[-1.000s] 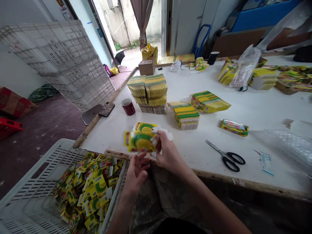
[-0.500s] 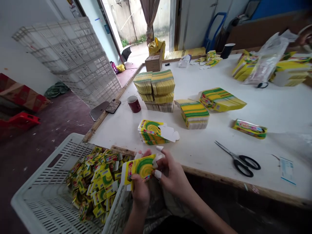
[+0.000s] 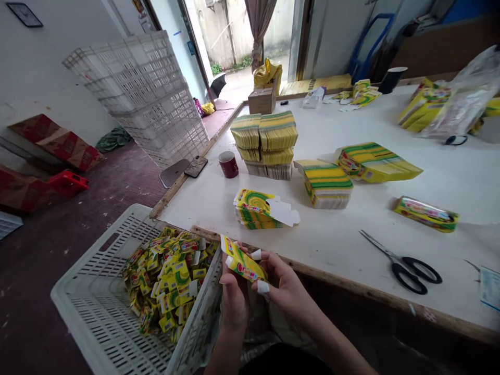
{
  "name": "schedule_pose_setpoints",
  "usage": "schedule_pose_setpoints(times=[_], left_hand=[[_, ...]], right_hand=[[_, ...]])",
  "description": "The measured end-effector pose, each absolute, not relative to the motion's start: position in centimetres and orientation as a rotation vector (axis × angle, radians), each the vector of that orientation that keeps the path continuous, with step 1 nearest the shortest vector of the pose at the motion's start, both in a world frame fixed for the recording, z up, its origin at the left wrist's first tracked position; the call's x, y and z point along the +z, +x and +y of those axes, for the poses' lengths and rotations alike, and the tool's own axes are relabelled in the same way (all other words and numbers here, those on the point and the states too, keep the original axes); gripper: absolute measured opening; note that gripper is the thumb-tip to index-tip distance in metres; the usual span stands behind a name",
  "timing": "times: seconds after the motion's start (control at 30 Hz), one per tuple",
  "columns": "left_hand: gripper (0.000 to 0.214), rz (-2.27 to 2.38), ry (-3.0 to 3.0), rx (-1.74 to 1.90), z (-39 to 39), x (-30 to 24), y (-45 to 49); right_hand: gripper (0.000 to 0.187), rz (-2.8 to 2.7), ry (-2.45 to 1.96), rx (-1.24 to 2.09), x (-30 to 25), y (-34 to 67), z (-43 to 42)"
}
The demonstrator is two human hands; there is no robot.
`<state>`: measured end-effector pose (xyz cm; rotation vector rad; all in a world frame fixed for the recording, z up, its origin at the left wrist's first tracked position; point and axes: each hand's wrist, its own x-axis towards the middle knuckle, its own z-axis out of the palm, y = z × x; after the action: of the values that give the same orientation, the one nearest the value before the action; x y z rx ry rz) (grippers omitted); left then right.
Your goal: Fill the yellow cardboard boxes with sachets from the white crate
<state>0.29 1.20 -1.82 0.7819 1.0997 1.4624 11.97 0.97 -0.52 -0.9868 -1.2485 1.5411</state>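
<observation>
A small yellow-and-green printed carton is squared up into a box shape, with a white end flap raised at its left end. My right hand pinches its right end between thumb and fingers; white wrapping covers the thumb tip and a fingertip. Behind the carton, the fingers of my left hand curl round it, mostly hidden, while the left thumb stands off its lower edge. On the table just beyond lies a short stack of flat cartons, the top one with its white flaps spread to the right.
A white plastic crate full of folded cartons stands at left below the table. Black-handled scissors, a filled carton, bundled carton stacks, a mug and a phone lie on the table.
The carton has gone from flattish to box-shaped and turned, its right end now lower. My left thumb has come off its face. The view has swung left.
</observation>
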Motion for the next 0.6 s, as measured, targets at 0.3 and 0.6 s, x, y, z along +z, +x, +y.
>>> schedule_pose_setpoints(times=[0.3,0.6], left_hand=[[0.027,1.298,0.853,1.427,1.9,-1.2,-2.9],[0.101,1.155,1.598,0.784,3.0,4.0,-5.0]], right_hand=[[0.018,-1.618,-1.123,1.139,1.0,14.4,1.7],[0.022,-2.246,-0.995,0.44,2.4,16.2,1.8]])
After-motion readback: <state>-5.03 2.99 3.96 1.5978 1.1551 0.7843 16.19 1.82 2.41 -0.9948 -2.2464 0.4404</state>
